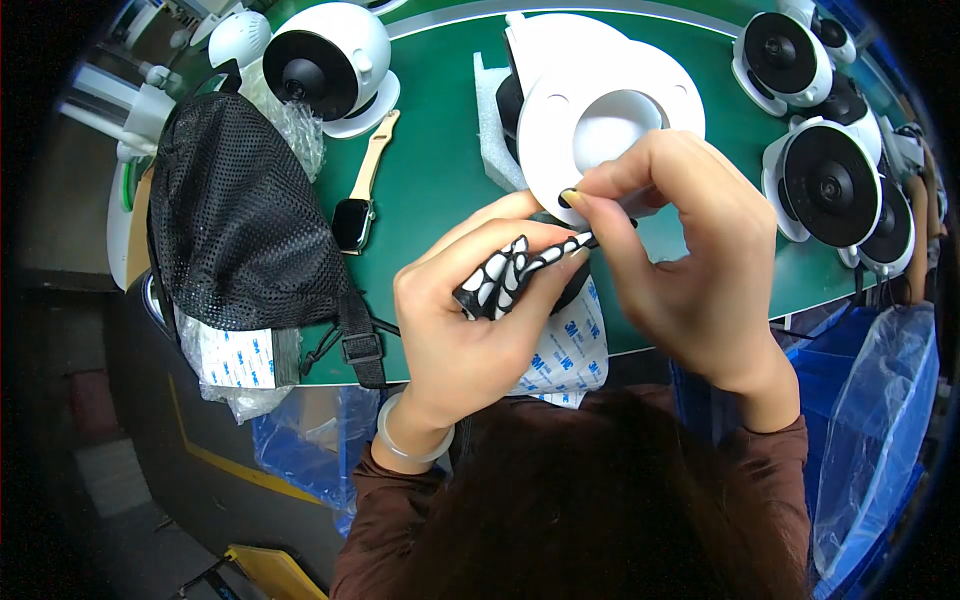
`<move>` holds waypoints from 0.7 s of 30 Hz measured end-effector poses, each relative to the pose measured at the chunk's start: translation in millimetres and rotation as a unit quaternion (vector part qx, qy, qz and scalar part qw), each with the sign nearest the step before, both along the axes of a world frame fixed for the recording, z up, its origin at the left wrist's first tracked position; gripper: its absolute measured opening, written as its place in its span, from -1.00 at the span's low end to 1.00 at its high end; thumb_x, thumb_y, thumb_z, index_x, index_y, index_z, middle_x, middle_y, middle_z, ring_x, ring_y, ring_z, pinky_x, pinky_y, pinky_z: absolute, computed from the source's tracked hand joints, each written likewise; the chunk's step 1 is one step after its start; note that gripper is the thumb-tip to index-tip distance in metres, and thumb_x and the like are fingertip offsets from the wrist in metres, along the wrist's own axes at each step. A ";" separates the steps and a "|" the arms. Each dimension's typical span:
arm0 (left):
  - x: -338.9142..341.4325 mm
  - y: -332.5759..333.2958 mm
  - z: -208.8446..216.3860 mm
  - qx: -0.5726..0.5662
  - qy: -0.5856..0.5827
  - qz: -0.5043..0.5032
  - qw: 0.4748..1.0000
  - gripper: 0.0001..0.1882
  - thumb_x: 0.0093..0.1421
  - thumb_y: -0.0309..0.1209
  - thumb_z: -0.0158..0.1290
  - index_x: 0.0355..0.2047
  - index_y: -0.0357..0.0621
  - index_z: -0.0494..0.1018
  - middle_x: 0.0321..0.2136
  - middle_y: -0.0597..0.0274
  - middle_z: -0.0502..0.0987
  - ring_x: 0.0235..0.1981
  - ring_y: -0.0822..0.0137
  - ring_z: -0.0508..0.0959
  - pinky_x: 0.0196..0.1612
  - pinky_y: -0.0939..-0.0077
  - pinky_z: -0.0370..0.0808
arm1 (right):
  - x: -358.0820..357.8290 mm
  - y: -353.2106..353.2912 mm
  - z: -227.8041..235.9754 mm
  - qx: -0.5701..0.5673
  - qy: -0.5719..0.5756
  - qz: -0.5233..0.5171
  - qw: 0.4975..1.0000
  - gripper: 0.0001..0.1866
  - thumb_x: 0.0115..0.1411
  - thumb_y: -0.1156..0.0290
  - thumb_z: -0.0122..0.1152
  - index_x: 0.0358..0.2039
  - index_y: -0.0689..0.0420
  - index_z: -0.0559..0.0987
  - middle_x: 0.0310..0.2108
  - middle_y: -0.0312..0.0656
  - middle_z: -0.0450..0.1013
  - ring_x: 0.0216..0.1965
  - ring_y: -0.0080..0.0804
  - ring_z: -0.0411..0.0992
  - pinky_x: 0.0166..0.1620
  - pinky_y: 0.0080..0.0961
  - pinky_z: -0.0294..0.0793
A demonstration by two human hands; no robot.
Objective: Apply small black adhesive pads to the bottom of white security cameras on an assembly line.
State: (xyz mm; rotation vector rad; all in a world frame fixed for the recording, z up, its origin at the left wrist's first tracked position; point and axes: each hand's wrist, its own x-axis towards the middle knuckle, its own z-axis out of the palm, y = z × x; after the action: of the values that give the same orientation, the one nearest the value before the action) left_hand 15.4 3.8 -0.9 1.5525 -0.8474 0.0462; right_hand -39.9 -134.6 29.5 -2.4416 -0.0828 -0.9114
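Observation:
A white rounded device (560, 50) lies tipped on the table with its ring-shaped base (668, 85) facing me. Between thumb and index finger, my right hand (700, 240) pinches at a small black oval pad (566, 198) on the lower left of the base's rim. My left hand (470, 320) is closed round a crumpled black strip with white oval spots (497, 280), just below the base. Fingers of that hand reach behind the strip toward the rim. Under my hands a white sheet with blue print (570, 350) hangs by the table's front edge.
The table is green (430, 130). A foam block (492, 120) stands beside the device. At left are a black mesh bag (245, 210), a smartwatch (352, 222) and a white device with a black face (330, 65). Several similar devices (830, 185) stand at right, above a blue plastic-lined bin (860, 420).

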 end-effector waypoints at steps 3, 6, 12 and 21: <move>-2.3 7.6 2.5 0.016 0.019 0.015 1.000 -0.83 -0.16 -0.71 0.11 -0.47 -0.36 0.45 -0.34 0.00 0.50 -0.39 0.42 0.49 -0.31 0.65 0.39 | 2.2 -1.1 -0.8 0.100 -0.014 0.028 0.995 -0.88 -0.09 0.66 0.16 -0.48 0.27 0.43 -0.51 -0.23 0.44 -0.52 -0.54 0.41 -0.43 -0.72 0.36; -8.1 18.7 2.7 -0.036 0.067 0.051 0.996 -0.85 -0.14 -0.76 0.04 -0.48 -0.44 0.43 -0.35 -0.09 0.50 -0.31 0.32 0.51 -0.20 0.58 0.39 | -11.1 -13.0 -1.8 0.102 -0.079 0.045 0.991 -0.81 -0.07 0.70 0.10 -0.37 0.31 0.42 -0.43 -0.15 0.46 -0.40 -0.46 0.43 -0.38 -0.65 0.37; -22.1 27.7 19.5 -0.019 0.117 0.077 0.990 -0.90 -0.16 -0.74 0.07 -0.55 -0.41 0.42 -0.56 0.12 0.52 -0.52 0.48 0.49 -0.42 0.71 0.40 | -30.0 -5.1 -0.1 0.031 -0.039 0.091 0.995 -0.72 -0.33 0.61 0.30 -0.47 0.21 0.54 -0.52 -0.19 0.44 -0.47 -0.32 0.39 -0.40 -0.52 0.36; -24.3 17.7 20.1 -0.018 0.090 0.068 0.993 -0.90 -0.17 -0.73 0.08 -0.57 -0.39 0.43 -0.59 0.17 0.51 -0.55 0.53 0.47 -0.46 0.73 0.38 | -30.0 -4.2 -0.4 0.039 -0.053 0.079 0.995 -0.75 -0.34 0.62 0.31 -0.53 0.17 0.51 -0.57 -0.23 0.40 -0.50 -0.35 0.36 -0.43 -0.54 0.35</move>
State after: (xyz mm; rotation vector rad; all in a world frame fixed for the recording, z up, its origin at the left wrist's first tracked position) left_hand -8.9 21.5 19.1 1.5539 -0.5951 0.0203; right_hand -69.9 -138.7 29.0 -2.2774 -0.2689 -0.9539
